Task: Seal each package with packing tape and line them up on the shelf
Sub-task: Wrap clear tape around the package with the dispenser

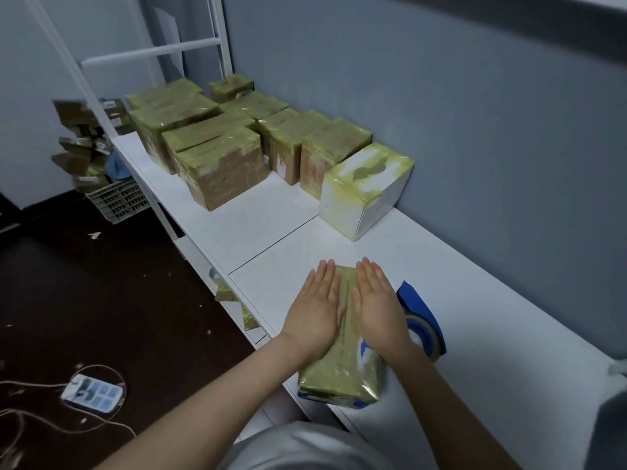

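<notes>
Both flat hands (346,310) press the package (342,371), lengthwise away along shelf (458,300).

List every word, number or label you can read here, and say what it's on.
No text is legible.
Red marks on the taped brown box: too blurred to read.
Blue print on the near package: too blurred to read.

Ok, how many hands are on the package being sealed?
2: the left hand lies flat on the left half of the package, the right hand flat on its right half, beside the blue tape dispenser.
</notes>
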